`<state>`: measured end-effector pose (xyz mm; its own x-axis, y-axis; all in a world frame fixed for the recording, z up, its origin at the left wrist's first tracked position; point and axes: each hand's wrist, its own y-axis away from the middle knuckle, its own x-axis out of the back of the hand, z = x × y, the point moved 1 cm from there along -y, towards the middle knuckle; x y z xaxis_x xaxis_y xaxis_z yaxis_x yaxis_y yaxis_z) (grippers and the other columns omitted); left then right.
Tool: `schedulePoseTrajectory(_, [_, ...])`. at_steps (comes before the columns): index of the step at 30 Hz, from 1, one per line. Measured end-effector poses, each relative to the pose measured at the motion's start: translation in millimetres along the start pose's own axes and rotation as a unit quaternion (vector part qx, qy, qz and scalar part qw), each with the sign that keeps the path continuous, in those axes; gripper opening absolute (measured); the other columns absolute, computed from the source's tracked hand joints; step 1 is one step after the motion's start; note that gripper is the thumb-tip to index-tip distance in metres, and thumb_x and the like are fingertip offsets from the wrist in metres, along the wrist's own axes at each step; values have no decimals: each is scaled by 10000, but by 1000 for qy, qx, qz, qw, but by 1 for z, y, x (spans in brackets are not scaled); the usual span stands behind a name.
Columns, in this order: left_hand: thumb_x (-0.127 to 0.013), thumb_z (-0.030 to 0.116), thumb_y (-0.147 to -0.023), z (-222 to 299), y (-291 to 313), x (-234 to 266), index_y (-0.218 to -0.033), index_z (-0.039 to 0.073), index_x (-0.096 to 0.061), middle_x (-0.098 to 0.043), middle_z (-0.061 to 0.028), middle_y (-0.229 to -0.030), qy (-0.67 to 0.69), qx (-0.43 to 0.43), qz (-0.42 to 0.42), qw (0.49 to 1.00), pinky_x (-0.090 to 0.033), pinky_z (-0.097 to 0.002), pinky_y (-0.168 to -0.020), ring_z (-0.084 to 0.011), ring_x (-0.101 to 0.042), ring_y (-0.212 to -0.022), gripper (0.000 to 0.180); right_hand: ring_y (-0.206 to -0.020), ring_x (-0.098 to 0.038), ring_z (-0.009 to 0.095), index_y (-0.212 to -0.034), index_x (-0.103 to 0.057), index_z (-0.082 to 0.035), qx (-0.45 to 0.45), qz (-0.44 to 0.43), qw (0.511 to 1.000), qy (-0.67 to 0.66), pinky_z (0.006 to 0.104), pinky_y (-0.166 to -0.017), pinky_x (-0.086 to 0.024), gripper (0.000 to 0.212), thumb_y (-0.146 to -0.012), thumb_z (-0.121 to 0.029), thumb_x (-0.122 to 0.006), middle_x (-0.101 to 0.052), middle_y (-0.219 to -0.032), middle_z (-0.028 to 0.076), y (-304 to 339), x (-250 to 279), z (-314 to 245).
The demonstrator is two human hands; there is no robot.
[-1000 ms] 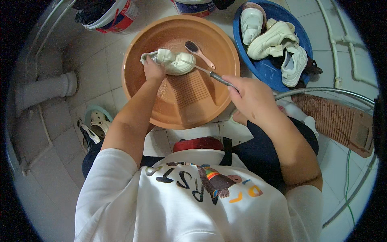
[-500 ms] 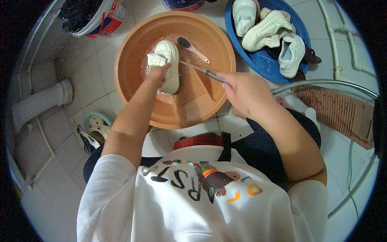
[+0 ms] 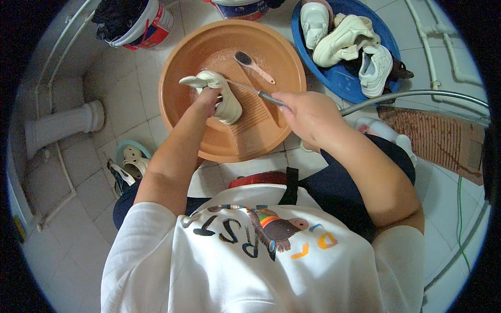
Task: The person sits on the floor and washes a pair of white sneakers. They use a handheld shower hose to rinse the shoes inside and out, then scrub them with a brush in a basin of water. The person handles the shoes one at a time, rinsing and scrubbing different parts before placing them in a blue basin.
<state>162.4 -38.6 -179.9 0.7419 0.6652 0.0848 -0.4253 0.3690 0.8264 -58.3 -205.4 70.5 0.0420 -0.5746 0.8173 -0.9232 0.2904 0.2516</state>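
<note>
A round orange-brown washbasin [image 3: 177,57] with a ridged washboard area stands in front of me. Over its left half, my left hand [image 3: 210,100] grips a white shoe [image 3: 229,107], its fingers partly hidden at the shoe's opening. The shoe's tongue or strap flap sticks out to the left. My right hand [image 3: 310,116] is wrapped round a metal-wrapped hose [image 3: 272,98], and a thin jet of water runs from its end toward the shoe. A scrub brush [image 3: 254,67] with dark bristles and a pale pink handle lies inside the basin, beyond the ridges.
Several white shoes [image 3: 347,39] fill a blue basin [image 3: 334,81] at the far right. A wooden washboard [image 3: 433,138] lies to the right. White buckets [image 3: 156,26] stand at the back. Pale clogs [image 3: 134,161] sit left of me, near a thick white pipe [image 3: 65,125].
My left hand has tilted and turned the shoe, so its flap now points left and its toe end has swung right. The water jet still meets it. The whole view has shifted slightly.
</note>
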Motion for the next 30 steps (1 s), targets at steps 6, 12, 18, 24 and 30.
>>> schedulePoseTrajectory(6, [-605, 424, -751, -7, 20, -8, -1187, -43, -418, -536, -275, -1106, -522, -152, -2, 839, -424, -404, -870, -386, -528, -1037, 666, -718, -610, 336, -961, -596, -86, -13, -16, 1000, 1, 453, -638, -483, 201, -811, -166, -488, -625, -783, 165, 1, 7, -1])
schedulePoseTrajectory(12, [-580, 333, -767, -28, 18, -12, -1207, -62, -400, -510, -279, -1155, -362, -218, 14, 906, -387, -364, -920, -371, -508, -1081, 617, -724, -612, 333, -955, -602, -90, 27, 3, 999, -32, 455, -648, -483, 202, -810, -175, -490, -626, -773, 161, 5, 6, -10])
schedulePoseTrajectory(18, [-570, 339, -767, -11, 38, -39, -1158, -55, -461, -563, -279, -1054, -382, -205, 29, 901, -421, -384, -882, -377, -548, -1010, 566, -707, -607, 339, -914, -611, -93, 28, -12, 999, -26, 456, -637, -481, 184, -806, -185, -493, -623, -759, 158, 2, 6, -13])
schedulePoseTrajectory(24, [-578, 326, -767, -3, 55, -34, -1140, -7, -507, -577, -216, -1071, -410, -204, 40, 888, -446, -377, -848, -344, -569, -975, 505, -688, -600, 346, -872, -596, -80, 28, -13, 999, -16, 462, -626, -472, 163, -810, -185, -486, -614, -729, 157, 0, 6, -17])
schedulePoseTrajectory(30, [-601, 227, -751, -17, 79, -24, -1018, 11, -577, -602, -210, -977, -358, -243, 70, 899, -466, -376, -770, -344, -587, -905, 344, -754, -603, 316, -1045, -608, -131, 3, -53, 998, 14, 408, -674, -477, 261, -812, -184, -504, -632, -814, 146, -4, 8, -25])
